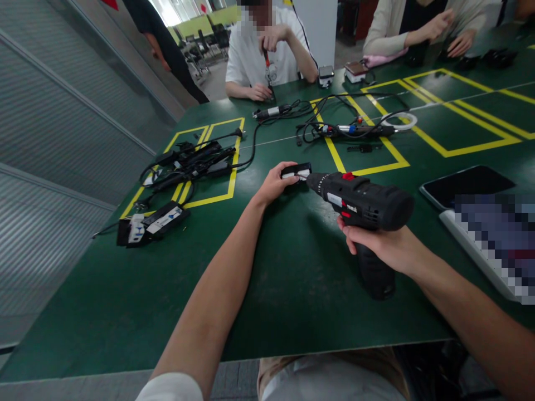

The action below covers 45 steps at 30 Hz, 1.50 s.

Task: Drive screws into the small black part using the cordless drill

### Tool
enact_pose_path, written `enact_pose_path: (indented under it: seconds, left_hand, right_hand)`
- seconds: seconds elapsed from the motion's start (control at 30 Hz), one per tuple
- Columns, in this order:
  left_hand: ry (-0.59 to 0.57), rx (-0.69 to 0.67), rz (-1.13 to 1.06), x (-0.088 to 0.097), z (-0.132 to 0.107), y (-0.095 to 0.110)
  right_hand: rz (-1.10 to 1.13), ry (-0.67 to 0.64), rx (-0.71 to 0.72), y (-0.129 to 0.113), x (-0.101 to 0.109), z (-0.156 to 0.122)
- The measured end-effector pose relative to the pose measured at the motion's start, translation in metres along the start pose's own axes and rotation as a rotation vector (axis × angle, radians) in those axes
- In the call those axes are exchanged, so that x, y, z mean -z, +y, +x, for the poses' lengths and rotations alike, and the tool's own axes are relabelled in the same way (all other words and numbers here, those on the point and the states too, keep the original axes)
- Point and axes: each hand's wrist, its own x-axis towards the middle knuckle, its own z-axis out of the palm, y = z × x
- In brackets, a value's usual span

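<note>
I'm wrapping right hand's (378,242) fingers round black pistol-shaped drill (370,197) with red switches; left hand (273,185) pinching small black-and-white rectangular block (297,170) at drill's tip. Advising: keeping drill aligned, block braced.

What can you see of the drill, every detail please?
The drill is black and plastic-looking, with red accents, a pale label on its side and a marked collar behind the nose. The right hand grips its handle, which slants down above the table. Its nose points forward and left toward the small black-and-white piece in the left hand; whether they touch is unclear.
</note>
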Motion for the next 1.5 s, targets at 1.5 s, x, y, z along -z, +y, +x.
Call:
enact_pose_path:
  seconds: [1.5]
  left_hand:
    - [0.000,0.018,0.042,-0.0003,-0.0005,0.0016]
  right_hand:
    - [-0.024,0.006,-0.017,-0.0002,0.0005,-0.0011]
